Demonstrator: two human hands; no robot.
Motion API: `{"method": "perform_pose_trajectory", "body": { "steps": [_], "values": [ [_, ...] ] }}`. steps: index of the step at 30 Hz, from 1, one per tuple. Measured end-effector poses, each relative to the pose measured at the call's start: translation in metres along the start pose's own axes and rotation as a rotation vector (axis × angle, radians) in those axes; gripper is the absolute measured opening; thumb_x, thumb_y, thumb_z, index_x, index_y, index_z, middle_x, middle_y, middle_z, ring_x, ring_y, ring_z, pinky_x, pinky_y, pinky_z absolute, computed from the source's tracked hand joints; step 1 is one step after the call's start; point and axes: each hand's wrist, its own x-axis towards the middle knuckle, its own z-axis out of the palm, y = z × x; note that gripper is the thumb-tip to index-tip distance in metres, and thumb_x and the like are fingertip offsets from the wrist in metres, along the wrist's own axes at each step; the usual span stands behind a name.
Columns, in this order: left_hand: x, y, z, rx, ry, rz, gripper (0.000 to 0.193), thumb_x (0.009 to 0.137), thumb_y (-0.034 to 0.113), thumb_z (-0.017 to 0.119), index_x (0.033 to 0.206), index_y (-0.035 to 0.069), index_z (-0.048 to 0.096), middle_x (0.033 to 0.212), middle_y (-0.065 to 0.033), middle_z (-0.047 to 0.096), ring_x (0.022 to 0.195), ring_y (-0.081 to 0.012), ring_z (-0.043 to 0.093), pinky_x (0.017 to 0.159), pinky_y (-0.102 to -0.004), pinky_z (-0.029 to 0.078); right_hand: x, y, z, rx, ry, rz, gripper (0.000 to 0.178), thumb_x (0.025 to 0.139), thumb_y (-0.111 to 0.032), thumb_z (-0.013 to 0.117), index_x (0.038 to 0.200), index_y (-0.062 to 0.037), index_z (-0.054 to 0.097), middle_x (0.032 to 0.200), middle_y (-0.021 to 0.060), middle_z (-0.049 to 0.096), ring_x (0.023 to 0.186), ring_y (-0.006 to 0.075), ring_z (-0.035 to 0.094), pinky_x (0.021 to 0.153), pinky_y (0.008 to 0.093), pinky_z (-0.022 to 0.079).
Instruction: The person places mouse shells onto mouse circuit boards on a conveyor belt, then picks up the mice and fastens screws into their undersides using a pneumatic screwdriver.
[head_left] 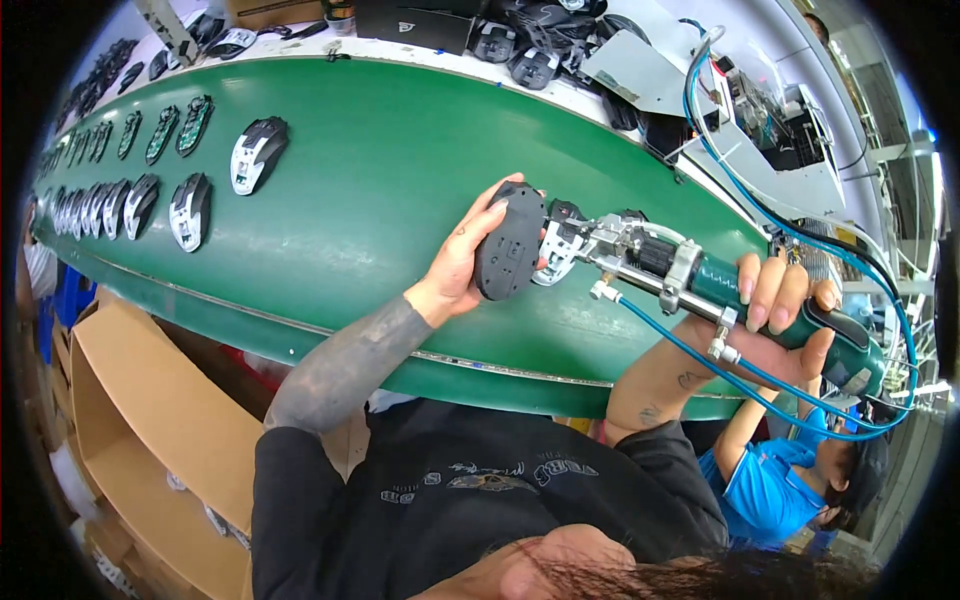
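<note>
Just off centre toward one o'clock, the left hand (460,260) grips a black mouse (510,243) underside up, seemingly to bare its base, while at three o'clock the right hand (788,300) wraps a green powered driver (718,285), presumably for steadiness.

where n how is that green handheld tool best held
Probably around the thick, rounded rear of the green handheld tool, coming from the person's right, where the right hand wraps it: its narrower metal head points toward the left hand, with a metal clamp between head and grip.
</note>
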Motion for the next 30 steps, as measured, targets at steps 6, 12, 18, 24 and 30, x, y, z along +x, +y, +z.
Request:
{"method": "perform_pose_trajectory", "body": {
  "steps": [6,12,18,24,30],
  "values": [
    [-0.006,-0.002,0.006,-0.047,-0.012,-0.002,0.045,0.097,0.027,0.044,0.139,0.014,0.032,0.133,-0.0139,0.042,0.104,-0.0246,0.056,0.082,-0.0446,0.056,-0.001,0.002,-0.001,-0.030,0.004,-0.025,0.036,0.090,-0.035,0.051,0.114,-0.0084,0.048,0.074,0.0041,0.051,0.062,0.0159,0.047,0.066,0.0351,0.036],
    [-0.009,-0.002,0.010,-0.048,-0.024,-0.012,0.046,0.096,0.028,0.044,0.139,0.014,0.032,0.133,-0.0139,0.042,0.104,-0.0250,0.055,0.081,-0.0453,0.056,0.000,0.003,-0.003,-0.028,-0.018,-0.009,0.035,0.090,-0.034,0.050,0.114,-0.0085,0.049,0.075,0.0037,0.051,0.062,0.0156,0.047,0.066,0.0352,0.036],
    [-0.006,-0.002,0.008,-0.075,-0.047,-0.037,0.049,0.096,0.031,0.043,0.140,0.013,0.030,0.136,-0.0152,0.040,0.105,-0.0286,0.054,0.084,-0.0484,0.053,0.001,0.004,-0.006,-0.031,-0.051,0.012,0.036,0.090,-0.034,0.050,0.117,-0.0089,0.049,0.076,0.0041,0.051,0.062,0.0155,0.046,0.066,0.0351,0.035],
    [-0.002,0.000,0.001,0.106,0.251,-0.013,0.045,0.097,0.034,0.043,0.137,0.013,0.036,0.130,-0.0117,0.046,0.100,-0.0260,0.057,0.081,-0.0464,0.054,0.003,-0.012,-0.003,0.018,0.058,-0.044,0.037,0.089,-0.036,0.050,0.113,-0.0077,0.053,0.073,0.0032,0.050,0.061,0.0147,0.046,0.065,0.0327,0.034],
    [-0.004,-0.008,0.005,0.041,0.073,-0.060,0.046,0.096,0.033,0.043,0.137,0.011,0.035,0.128,-0.0132,0.048,0.100,-0.0260,0.057,0.081,-0.0468,0.054,0.000,-0.011,0.000,0.013,0.001,-0.033,0.039,0.090,-0.037,0.050,0.116,-0.0087,0.051,0.075,0.0037,0.051,0.062,0.0149,0.047,0.066,0.0336,0.035]
  ]
}}
